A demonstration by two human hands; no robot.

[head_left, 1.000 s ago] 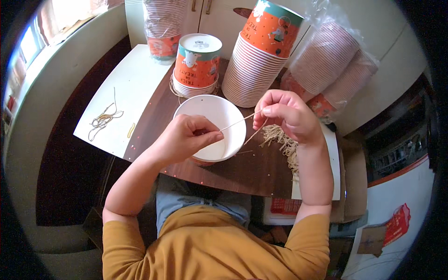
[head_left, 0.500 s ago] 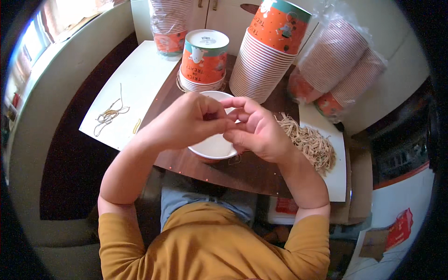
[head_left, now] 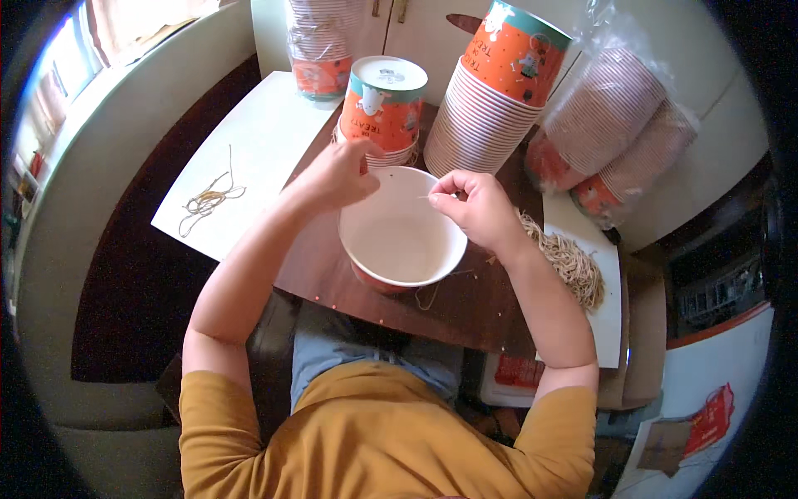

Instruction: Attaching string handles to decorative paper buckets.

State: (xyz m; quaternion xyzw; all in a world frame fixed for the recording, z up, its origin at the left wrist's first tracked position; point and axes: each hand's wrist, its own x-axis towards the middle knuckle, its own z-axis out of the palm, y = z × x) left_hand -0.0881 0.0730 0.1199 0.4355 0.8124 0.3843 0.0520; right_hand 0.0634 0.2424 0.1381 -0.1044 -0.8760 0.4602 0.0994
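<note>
A round paper bucket [head_left: 399, 241], white inside with an orange outside, stands with its mouth up on the brown table between my hands. One small dark hole shows near its far rim. Over the bucket's right rim, my right hand [head_left: 480, 214] pinches the end of a thin string [head_left: 423, 197] between thumb and forefinger. My left hand [head_left: 337, 176] is at the far left rim with its fingers curled in; whatever they may hold is hidden. A loop of thin twine [head_left: 428, 298] lies on the table just in front of the bucket.
Behind stand an upturned orange-and-green bucket [head_left: 382, 118] and a tall nested stack [head_left: 482, 121]. Plastic-wrapped stacks [head_left: 611, 116] lean at the right; another [head_left: 320, 71] stands far left. Cut twine [head_left: 573, 268] is heaped at right, and loose strands [head_left: 209, 201] lie on the white left surface.
My hands, together over the bucket before, have drawn apart to its left and right. The bucket's inside now shows between them. The whole view has shifted slightly.
</note>
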